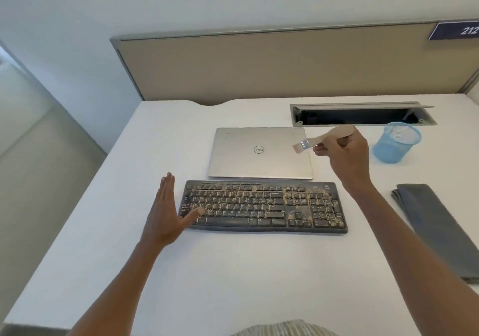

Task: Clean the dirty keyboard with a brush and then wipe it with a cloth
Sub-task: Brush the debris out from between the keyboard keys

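Your right hand is curling its grip round the wooden handle of the brush, holding it in the air above the right rear corner of the closed laptop, with the bristles pointing left and slightly down. Your left hand is lying with its grip spread, fingers straight and together at the left end of the keyboard, the thumb reaching over the keyboard's lower left keys.

You are looking at the black keyboard lying flat on the white table, just in front of the laptop, with tan crumbs and dust scattered across its keys, thickest toward the right side. The grey cloth is lying folded on the table well to the right of the keyboard, untouched. A blue mesh cup is standing just right of your right hand, and an open cable slot is sitting behind it.
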